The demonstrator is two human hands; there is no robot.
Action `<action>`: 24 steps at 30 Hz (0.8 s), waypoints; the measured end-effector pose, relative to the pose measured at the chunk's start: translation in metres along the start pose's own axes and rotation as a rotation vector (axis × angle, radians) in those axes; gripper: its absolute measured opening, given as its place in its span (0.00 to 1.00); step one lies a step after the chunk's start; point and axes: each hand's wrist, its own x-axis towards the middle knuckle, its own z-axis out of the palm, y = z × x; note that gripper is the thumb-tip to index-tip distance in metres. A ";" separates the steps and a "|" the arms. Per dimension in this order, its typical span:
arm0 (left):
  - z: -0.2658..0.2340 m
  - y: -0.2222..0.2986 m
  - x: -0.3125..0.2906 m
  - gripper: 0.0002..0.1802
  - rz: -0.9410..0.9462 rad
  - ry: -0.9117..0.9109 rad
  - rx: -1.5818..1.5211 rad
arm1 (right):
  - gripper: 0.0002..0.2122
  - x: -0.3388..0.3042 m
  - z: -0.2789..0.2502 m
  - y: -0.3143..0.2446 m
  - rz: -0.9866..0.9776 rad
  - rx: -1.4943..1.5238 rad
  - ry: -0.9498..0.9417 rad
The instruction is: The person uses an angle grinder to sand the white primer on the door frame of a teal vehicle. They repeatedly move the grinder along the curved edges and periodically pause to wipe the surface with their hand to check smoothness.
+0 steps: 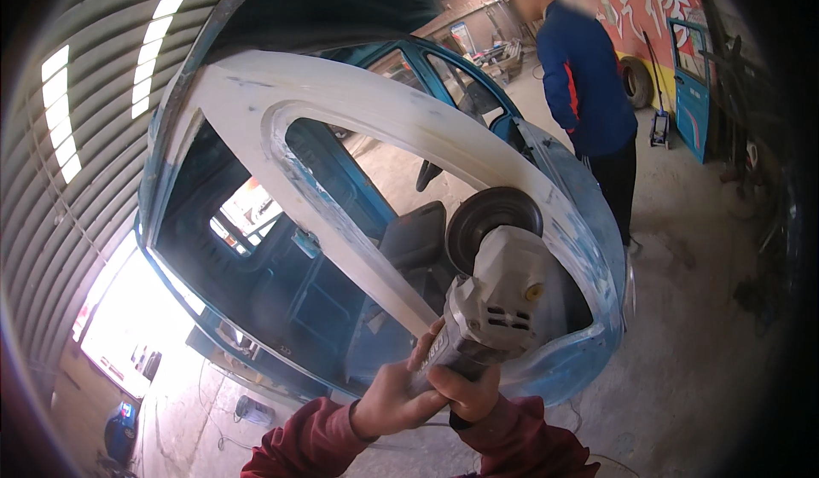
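Observation:
Both my hands grip a grey angle grinder [503, 286], its round dark disc [465, 226] pointing away from me. My left hand [397, 401] wraps the dark body of the tool from the left. Close beside it, my right hand [469, 393] is closed around the rear of the tool. Behind the disc is the side window opening of a blue vehicle cab, whose frame [375, 107] is covered in white and partly sanded. The disc overlaps the frame's right-hand part in view; I cannot tell whether it touches.
A person in a blue jacket [584, 77] stands beyond the cab at the right. A detached blue door [691, 94] leans near a tyre [636, 81] and a floor jack [659, 128]. Cables run over the concrete floor [674, 376], and a small container [254, 410] stands lower left.

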 end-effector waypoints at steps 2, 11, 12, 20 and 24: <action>0.002 0.000 0.001 0.49 -0.024 -0.028 0.046 | 0.22 -0.003 -0.005 0.003 -0.005 0.009 0.002; 0.009 -0.011 0.001 0.41 -0.060 -0.093 0.163 | 0.28 -0.021 -0.033 0.022 -0.020 0.101 0.042; 0.010 -0.013 0.001 0.39 -0.072 -0.094 0.180 | 0.28 -0.024 -0.037 0.024 -0.020 0.114 0.049; 0.010 -0.020 0.002 0.35 -0.181 -0.163 0.266 | 0.29 -0.031 -0.049 0.032 -0.060 0.093 0.050; 0.006 -0.014 0.002 0.32 -0.101 -0.096 0.222 | 0.29 -0.022 -0.039 0.029 -0.044 0.073 0.012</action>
